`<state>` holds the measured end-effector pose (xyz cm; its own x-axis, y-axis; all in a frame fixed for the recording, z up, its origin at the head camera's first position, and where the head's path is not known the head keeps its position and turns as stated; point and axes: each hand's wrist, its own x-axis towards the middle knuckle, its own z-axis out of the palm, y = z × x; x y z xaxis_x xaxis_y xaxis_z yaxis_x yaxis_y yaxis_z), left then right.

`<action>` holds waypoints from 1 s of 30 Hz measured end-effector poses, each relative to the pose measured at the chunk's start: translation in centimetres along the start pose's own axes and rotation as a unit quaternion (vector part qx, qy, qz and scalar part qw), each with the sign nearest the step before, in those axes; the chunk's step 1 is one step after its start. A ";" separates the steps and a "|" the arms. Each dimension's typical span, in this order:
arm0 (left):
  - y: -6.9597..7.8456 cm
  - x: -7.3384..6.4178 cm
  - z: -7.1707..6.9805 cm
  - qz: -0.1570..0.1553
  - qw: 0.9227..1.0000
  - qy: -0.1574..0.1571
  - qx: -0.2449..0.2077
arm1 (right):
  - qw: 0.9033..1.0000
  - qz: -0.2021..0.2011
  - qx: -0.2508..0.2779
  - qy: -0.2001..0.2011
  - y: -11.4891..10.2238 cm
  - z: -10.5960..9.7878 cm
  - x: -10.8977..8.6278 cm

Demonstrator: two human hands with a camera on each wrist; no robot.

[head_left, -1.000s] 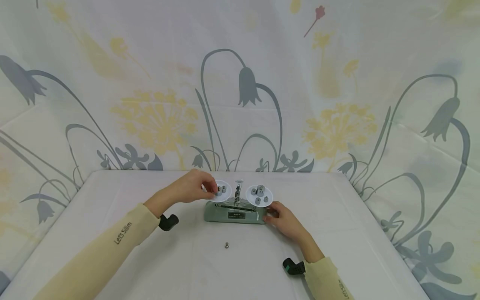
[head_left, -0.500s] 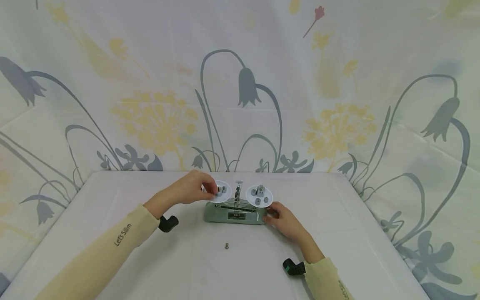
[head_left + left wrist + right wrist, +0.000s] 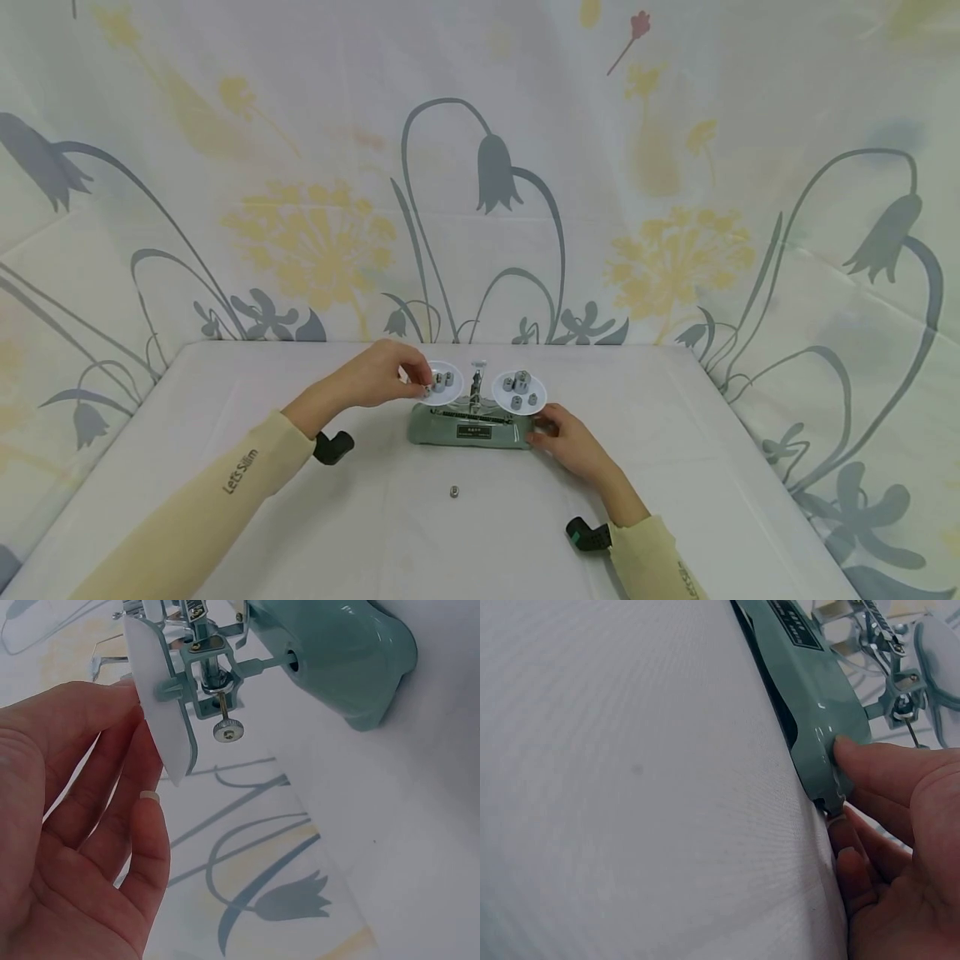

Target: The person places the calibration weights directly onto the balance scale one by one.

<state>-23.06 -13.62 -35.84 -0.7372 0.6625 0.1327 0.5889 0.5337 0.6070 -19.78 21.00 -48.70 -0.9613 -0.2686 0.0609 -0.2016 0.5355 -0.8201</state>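
Note:
A balance scale with a green base (image 3: 435,427) stands mid-table, a white pan at each side. My left hand (image 3: 390,375) reaches to the left pan (image 3: 453,397), thumb and forefinger pinching a small metal weight (image 3: 428,390) at its near-left edge. Other metal weights (image 3: 447,378) stand farther in on that pan. The left wrist view shows my fingertips at the pan's edge, with the weight hidden. My right hand (image 3: 564,435) grips the base's right end; in the right wrist view its thumb presses the green housing (image 3: 821,742). Several weights (image 3: 521,382) stand on the right pan (image 3: 538,402).
One small metal weight (image 3: 453,492) sits on the white tablecloth (image 3: 495,550) in front of the scale. A flower-patterned cloth (image 3: 480,267) hangs behind the table. An adjusting knob (image 3: 229,730) sticks out beside the left pan in the left wrist view.
My left hand has drawn back slightly to the left, and the small weight at its fingertips now shows. My right hand stays at the base.

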 end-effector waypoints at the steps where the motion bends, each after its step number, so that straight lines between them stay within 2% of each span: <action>1: 0.0 0.0 -0.1 -0.002 1.000 0.003 0.000 | 1.000 0.000 0.000 0.001 0.0 0.0 0.0; 13: -0.2 -1.3 -0.6 -0.014 1.000 0.024 -0.006 | 1.000 0.001 -0.005 0.000 -0.1 0.0 0.0; 21: 0.1 -2.0 -0.7 -0.001 0.999 0.032 -0.009 | 1.000 0.004 -0.004 0.001 -0.1 0.1 0.0; 30: -0.2 -3.4 -0.6 -0.004 0.998 0.052 -0.019 | 1.000 0.004 -0.005 0.002 0.0 0.1 0.0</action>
<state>-20.87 -16.25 -35.96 -0.7727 0.6001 0.2071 0.5722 0.5170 0.6366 -19.78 20.93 -48.74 -0.9637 -0.2608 0.0572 -0.1962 0.5462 -0.8144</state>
